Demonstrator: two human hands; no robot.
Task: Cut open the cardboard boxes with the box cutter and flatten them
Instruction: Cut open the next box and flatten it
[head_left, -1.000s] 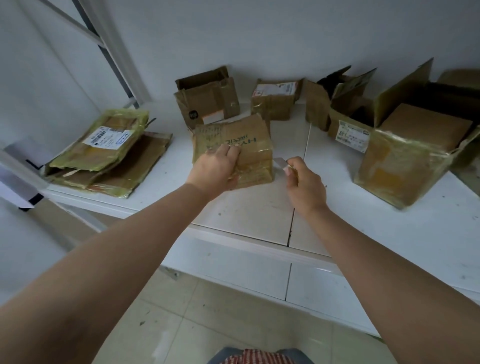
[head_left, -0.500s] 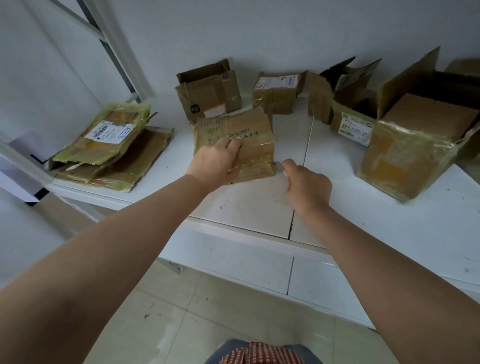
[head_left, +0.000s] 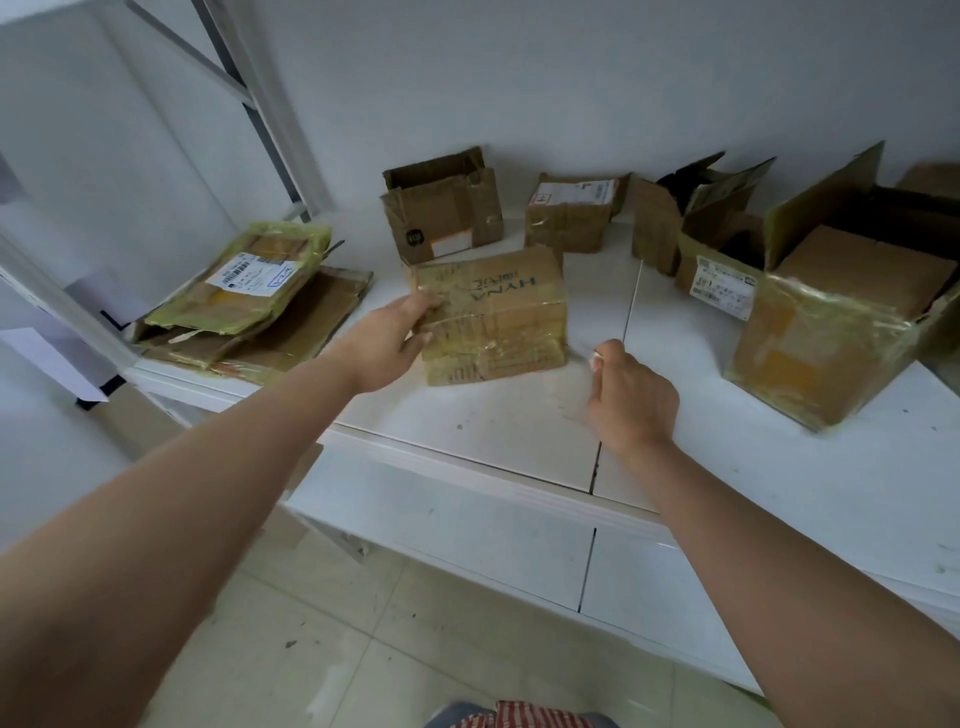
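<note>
The left hand (head_left: 387, 345) grips the left edge of a taped cardboard box (head_left: 493, 317) that lies on the white counter (head_left: 519, 431), fingers on top and thumb at its side. The right hand (head_left: 631, 400) is just beside the box's lower right corner, with the fingers curled; something small and pale shows at the fingertips, but it is blurred, so I cannot tell if this is the box cutter. At the left end of the counter lies a pile of flattened boxes (head_left: 249, 306). Behind the held box stand an open box (head_left: 441, 208) and a small box with a label (head_left: 569, 213). At the right are more open boxes, the nearest one a large box (head_left: 831, 332) wrapped in tape
</note>
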